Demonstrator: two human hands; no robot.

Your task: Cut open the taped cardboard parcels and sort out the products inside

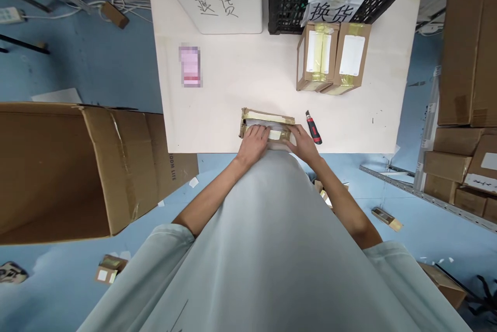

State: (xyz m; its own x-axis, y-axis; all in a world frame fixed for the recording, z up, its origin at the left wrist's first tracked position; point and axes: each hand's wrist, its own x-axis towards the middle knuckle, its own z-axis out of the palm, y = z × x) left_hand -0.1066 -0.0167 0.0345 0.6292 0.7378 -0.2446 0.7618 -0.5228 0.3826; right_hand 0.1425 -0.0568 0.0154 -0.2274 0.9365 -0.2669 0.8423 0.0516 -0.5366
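Note:
A small opened cardboard box [267,115] with yellowish tape along its edges lies at the table's front edge, close to my body. My left hand [253,144] grips its near left part, fingers bent over the opening. Around the right end of the box, my right hand [303,143] is closed, with the thumb near the front and the fingers on top. What lies inside the box is mostly covered by my fingers; a greyish lining shows. Just right of my right hand rests a red and black utility knife [313,128], touching neither hand.
Two taped cardboard boxes [351,57] stand at the table's right, before a black plastic crate [287,3]. A white bin [229,8] is at the back, a blurred pink item [190,66] at left. A large open carton [112,166] adjoins the white table [217,99].

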